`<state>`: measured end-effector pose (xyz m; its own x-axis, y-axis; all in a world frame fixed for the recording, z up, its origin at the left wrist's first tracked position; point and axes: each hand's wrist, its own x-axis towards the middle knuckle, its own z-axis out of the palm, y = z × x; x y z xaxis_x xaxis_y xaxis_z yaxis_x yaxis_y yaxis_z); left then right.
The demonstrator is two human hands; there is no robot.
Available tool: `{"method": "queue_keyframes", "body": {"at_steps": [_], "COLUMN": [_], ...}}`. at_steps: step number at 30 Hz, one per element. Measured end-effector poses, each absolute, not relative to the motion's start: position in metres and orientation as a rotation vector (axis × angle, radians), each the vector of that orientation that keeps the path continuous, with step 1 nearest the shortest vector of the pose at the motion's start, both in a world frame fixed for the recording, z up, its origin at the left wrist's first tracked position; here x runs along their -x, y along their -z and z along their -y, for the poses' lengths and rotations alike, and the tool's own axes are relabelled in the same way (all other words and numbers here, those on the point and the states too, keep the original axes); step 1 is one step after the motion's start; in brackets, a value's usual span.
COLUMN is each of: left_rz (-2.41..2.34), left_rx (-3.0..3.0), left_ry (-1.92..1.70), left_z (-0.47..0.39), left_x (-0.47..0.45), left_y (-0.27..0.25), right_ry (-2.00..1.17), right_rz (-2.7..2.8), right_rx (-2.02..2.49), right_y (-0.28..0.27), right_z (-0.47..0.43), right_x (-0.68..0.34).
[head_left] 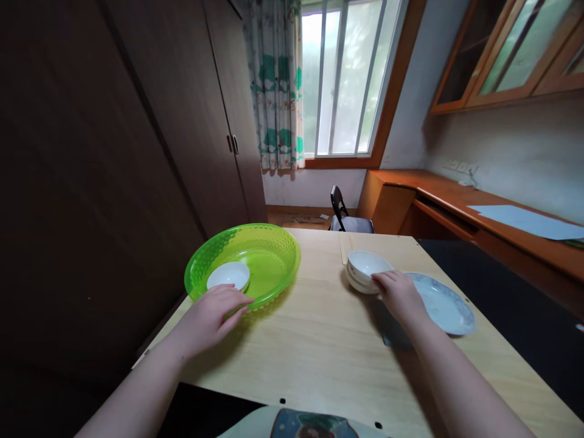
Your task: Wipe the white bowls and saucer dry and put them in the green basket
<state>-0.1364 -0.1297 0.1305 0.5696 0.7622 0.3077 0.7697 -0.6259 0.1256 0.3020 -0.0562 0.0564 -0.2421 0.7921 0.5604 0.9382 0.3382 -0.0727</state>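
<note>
Left hand on basket rim, fingers loose, near bowl; right hand fingertips touch bowl stack, beside plate.

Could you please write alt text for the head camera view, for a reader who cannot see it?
A person's left hand rests on the near rim of a green basket holding one white bowl, while the right hand touches a stack of white bowls beside a plate. All sit on a light wooden table; chopsticks lie behind the stack.
</note>
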Motion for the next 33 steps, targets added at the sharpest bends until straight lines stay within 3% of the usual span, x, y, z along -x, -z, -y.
{"method": "queue_keyframes", "body": {"at_steps": [9, 12, 16, 22, 26, 33], "left_rz": [0.846, 0.758, 0.986, 1.919, 1.991, 1.912], "left_rx": [2.705, 2.820, 2.889, 2.700, 2.767, 2.898], "left_ry": [0.561, 0.529, 0.521, 0.537, 0.481, 0.253], "left_z": [0.145, 0.144, 0.126, 0.064, 0.037, 0.030], "left_x": [0.058, 0.048, 0.057, 0.073, 0.077, 0.076], "left_y": [-0.127, -0.121, -0.132, -0.144, -0.134, -0.115], "right_ry": [0.237, 0.266, 0.338, 0.240, 0.218, 0.172], "right_rz": [2.359, 2.327, 2.187, 1.835, 1.756, 1.796], "right_rx": [0.702, 0.662, 0.746, 1.005, 1.102, 1.367], "right_y": [-0.113, -0.114, -0.108, -0.045, -0.010, 0.001], "right_z": [0.140, 0.153, 0.150, 0.128, 0.121, 0.109], "right_x": [-0.188, -0.179, -0.201, -0.246, -0.259, -0.250]}}
